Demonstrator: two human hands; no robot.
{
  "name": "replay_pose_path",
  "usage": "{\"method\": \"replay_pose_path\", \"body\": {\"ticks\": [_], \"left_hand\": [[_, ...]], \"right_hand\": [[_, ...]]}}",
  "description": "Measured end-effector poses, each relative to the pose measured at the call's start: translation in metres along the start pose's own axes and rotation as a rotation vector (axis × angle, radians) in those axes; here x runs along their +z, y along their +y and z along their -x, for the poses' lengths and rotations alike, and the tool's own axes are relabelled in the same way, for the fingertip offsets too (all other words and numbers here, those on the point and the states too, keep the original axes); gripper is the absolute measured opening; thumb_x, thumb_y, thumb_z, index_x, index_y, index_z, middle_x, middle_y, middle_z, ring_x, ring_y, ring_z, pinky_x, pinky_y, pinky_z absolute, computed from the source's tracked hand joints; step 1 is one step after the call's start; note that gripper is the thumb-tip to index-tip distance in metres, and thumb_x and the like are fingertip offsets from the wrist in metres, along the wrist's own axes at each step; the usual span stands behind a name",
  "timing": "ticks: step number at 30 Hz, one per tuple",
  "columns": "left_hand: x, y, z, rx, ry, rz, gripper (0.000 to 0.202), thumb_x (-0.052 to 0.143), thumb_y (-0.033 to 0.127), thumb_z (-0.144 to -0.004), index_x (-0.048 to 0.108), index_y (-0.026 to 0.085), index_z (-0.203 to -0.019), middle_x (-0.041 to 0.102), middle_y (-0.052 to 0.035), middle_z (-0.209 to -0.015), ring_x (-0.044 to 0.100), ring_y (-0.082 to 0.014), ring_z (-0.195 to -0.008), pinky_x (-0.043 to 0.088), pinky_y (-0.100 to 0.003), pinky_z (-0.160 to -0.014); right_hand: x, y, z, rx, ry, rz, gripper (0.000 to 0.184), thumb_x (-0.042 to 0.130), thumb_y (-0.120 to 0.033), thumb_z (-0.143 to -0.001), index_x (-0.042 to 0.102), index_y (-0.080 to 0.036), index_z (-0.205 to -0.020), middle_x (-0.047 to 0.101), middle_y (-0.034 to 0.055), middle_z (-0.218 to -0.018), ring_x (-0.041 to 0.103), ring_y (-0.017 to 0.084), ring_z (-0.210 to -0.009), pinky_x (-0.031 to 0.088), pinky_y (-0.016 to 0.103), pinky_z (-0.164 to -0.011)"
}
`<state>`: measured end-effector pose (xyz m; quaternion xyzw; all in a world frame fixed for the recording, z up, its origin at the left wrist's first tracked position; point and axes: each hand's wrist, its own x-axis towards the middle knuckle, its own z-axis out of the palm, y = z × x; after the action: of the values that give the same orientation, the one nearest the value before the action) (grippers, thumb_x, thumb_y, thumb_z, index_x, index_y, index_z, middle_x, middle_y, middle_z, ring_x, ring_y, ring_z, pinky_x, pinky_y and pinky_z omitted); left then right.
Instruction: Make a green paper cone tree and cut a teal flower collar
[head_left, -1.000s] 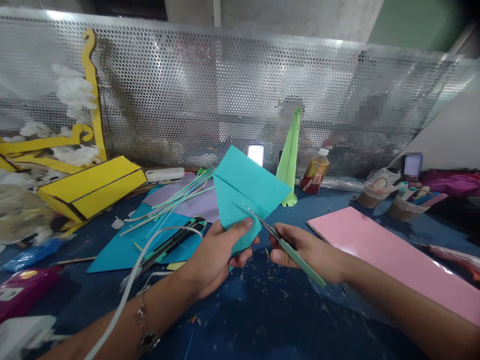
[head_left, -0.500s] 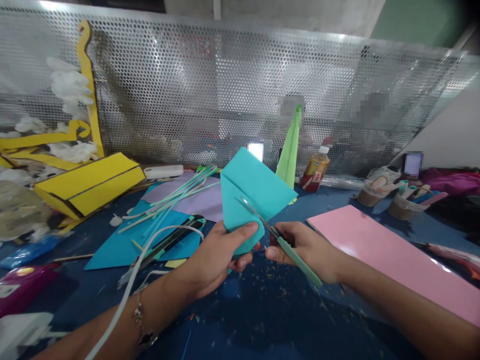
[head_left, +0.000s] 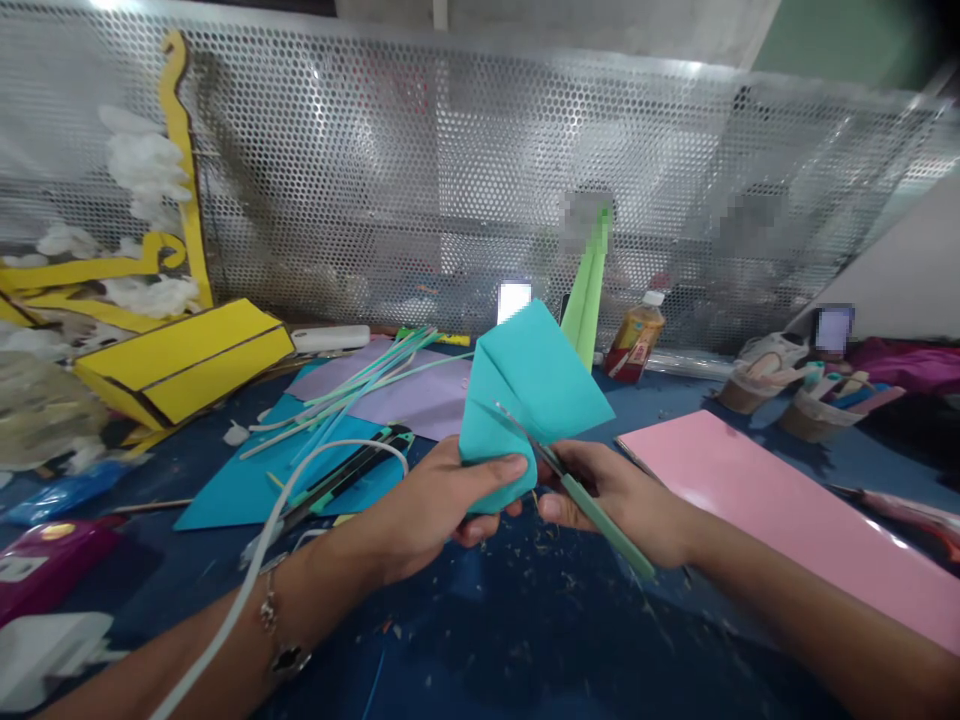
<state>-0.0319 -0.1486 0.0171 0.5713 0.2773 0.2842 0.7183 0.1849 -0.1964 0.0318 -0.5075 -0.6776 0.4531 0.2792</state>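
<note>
Head view: my left hand [head_left: 442, 505] pinches folded teal paper [head_left: 529, 395] at centre frame; my right hand [head_left: 619, 495] grips green-handled scissors [head_left: 600, 522], blades [head_left: 529, 440] across the paper, their opening unclear. Cutting seems in hand; next calls for closing them.

The folded paper [head_left: 532, 390] is turquoise, the scissors [head_left: 592, 505] green-handled, the sheet [head_left: 772, 510] pink.

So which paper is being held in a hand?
The folded teal paper, pinched in the left hand. The pink sheet and lilac sheet lie flat, and the folded light green paper stands farther back, untouched.
</note>
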Motion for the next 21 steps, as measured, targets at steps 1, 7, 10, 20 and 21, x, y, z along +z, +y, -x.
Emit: {"method": "replay_pose_path", "body": {"ticks": [1, 7, 10, 20, 21], "left_hand": [[0.0, 0.001, 0.0, -0.01, -0.008, 0.0, 0.036, 0.076, 0.049, -0.084, 0.063, 0.016, -0.087, 0.06, 0.0004, -0.07, 0.041, -0.0046, -0.046, 0.027, -0.019, -0.042], [-0.002, 0.017, 0.004, -0.074, 0.002, -0.012, 0.037, 0.079, 0.048, -0.079, 0.057, 0.018, -0.084, 0.06, 0.0006, -0.067, 0.037, -0.0043, -0.043, 0.023, -0.019, -0.041], [-0.003, 0.021, 0.007, -0.055, -0.006, -0.086, 0.035, 0.076, 0.048, -0.081, 0.058, 0.018, -0.08, 0.059, 0.0011, -0.066, 0.037, -0.005, -0.044, 0.023, -0.019, -0.041], [-0.008, 0.031, 0.011, -0.082, -0.105, -0.265, 0.036, 0.071, 0.052, -0.085, 0.059, 0.018, -0.077, 0.055, 0.0028, -0.066, 0.041, -0.0077, -0.047, 0.029, -0.02, -0.041], [-0.008, 0.033, 0.011, -0.095, -0.11, -0.257, 0.036, 0.071, 0.052, -0.085, 0.058, 0.019, -0.078, 0.056, 0.0025, -0.066, 0.04, -0.0074, -0.047, 0.028, -0.02, -0.04]], "right_hand": [[-0.001, -0.001, 0.0, 0.01, 0.005, 0.007, 0.05, 0.082, -0.06, -0.077, 0.057, -0.018, -0.087, 0.045, -0.0039, -0.077, 0.041, 0.014, -0.072, 0.033, 0.026, -0.061], [-0.007, 0.001, 0.001, 0.047, 0.052, 0.062, 0.053, 0.084, -0.062, -0.074, 0.052, -0.019, -0.07, 0.036, -0.0063, -0.066, 0.031, 0.011, -0.062, 0.023, 0.026, -0.055], [-0.006, 0.0, 0.001, 0.004, 0.034, 0.02, 0.051, 0.084, -0.061, -0.074, 0.056, -0.019, -0.074, 0.041, -0.005, -0.068, 0.037, 0.012, -0.064, 0.028, 0.026, -0.056], [-0.001, -0.009, 0.002, -0.075, -0.006, -0.041, 0.046, 0.082, -0.059, -0.077, 0.068, -0.017, -0.091, 0.058, 0.0008, -0.082, 0.048, 0.017, -0.075, 0.044, 0.03, -0.068], [-0.002, -0.009, 0.003, -0.039, 0.014, -0.012, 0.046, 0.083, -0.059, -0.076, 0.066, -0.017, -0.082, 0.054, -0.0011, -0.076, 0.044, 0.015, -0.07, 0.039, 0.028, -0.062]]}}
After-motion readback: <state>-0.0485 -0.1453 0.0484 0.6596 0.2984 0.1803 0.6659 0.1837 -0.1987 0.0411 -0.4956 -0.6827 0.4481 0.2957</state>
